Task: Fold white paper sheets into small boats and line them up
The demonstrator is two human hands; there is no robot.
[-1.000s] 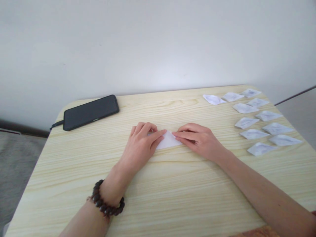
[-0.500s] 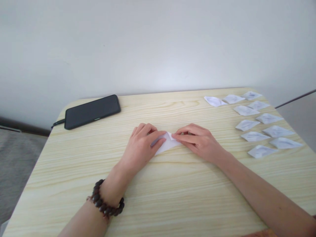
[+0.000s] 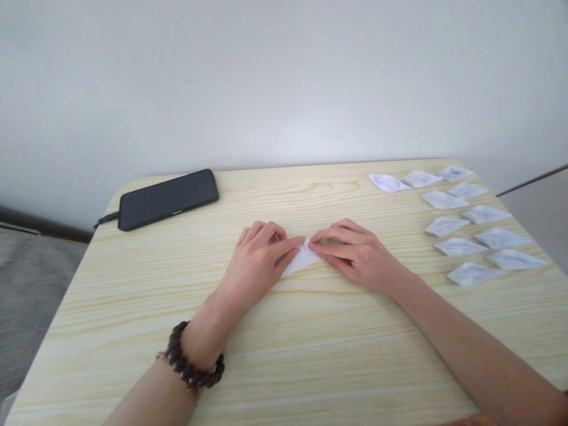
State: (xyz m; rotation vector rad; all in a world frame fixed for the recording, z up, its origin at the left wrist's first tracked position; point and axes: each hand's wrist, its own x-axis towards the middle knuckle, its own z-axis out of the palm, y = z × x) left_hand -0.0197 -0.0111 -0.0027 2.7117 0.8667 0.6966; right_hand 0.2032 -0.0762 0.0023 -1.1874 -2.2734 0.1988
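A small folded piece of white paper [image 3: 302, 260] lies on the wooden table between my two hands. My left hand [image 3: 260, 254] is closed on its left part, with thumb and index finger pressed on the paper and the index fingertip at its upper edge. From the right, my right hand [image 3: 357, 251] pinches the paper near the upper point, its fingertips almost touching the left index finger. My fingers hide both ends of the paper. A dark beaded bracelet [image 3: 190, 370] circles my left wrist.
Several folded white paper boats [image 3: 446, 225] lie in loose rows along the right side of the table [image 3: 310, 355]. A black phone [image 3: 168, 198] with a cable [image 3: 106, 219] plugged in rests at the back left. Behind the table stands a pale wall [image 3: 284, 77].
My left index finger has slid right along the paper's upper edge, close to the right fingertips. Less of the paper's left part shows. My right hand has hardly moved.
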